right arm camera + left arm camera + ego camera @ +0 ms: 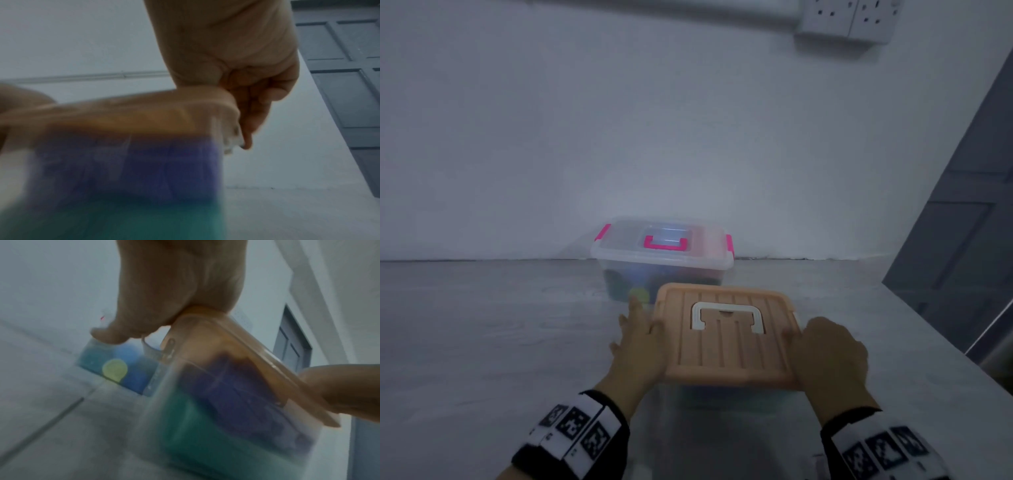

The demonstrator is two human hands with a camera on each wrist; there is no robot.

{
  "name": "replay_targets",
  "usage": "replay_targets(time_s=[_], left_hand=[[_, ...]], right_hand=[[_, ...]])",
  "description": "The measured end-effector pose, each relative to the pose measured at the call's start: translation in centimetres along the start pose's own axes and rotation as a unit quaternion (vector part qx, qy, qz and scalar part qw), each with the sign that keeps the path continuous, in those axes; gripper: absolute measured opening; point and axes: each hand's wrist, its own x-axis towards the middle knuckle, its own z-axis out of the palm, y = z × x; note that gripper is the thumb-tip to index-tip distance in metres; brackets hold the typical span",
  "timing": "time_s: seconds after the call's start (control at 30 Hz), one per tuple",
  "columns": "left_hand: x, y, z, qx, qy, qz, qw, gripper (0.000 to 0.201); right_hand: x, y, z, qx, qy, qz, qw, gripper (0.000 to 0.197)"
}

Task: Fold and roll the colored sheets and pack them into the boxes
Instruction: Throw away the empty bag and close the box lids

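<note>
While the near clear box (205,426) shows purple and teal folded sheets (230,395) under its peach lid (729,342), the far clear box (661,263) with pink clips holds blue and yellow rolls (115,368). Left hand (640,339) grips the lid's left edge, thumb on top; right hand (828,356) curls over its right edge.

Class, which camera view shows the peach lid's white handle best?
The head view: the white handle lies flat on the peach lid, seen whole from above. Both wrist views show only the lid's blurred rim, no handle.
</note>
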Motion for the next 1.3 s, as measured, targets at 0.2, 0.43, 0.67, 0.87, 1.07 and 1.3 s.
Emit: replay_targets(time_s=[0.2,0.43,0.67,0.87,1.07,1.3], left_hand=[[-0.4,0.5,0.6,-0.113,0.056,-0.123,0.984,0.063],[-0.7,0.1,0.7,-0.079,0.158,-0.025,0.984,0.036],[-1.0,0.3,0.3,-0.017,0.180,0.031,0.983,0.003],[-0.8,-0.2,0.5,0.017,0.193,0.074,0.978,0.018],[-0.3,-0.6,0.9,-0.015,0.195,0.080,0.977,0.009],[-0.4,0.2,1.7,0.020,0.190,0.088,0.978,0.013]], right_hand=[[0.5,-0.1,1.4,0.220,-0.054,0.050,0.973,0.018],[0.5,0.8,2.8,0.212,-0.003,0.060,0.975,0.030],[0.5,0.9,3.3,0.217,0.005,0.063,0.974,0.033],[0.3,0.8,3.0,0.218,0.006,0.058,0.974,0.033],[-0.1,0.2,2.3,0.220,-0.018,0.087,0.971,0.031],[-1.2,-1.2,0.5,0.028,-0.063,-0.019,0.997,0.050]])
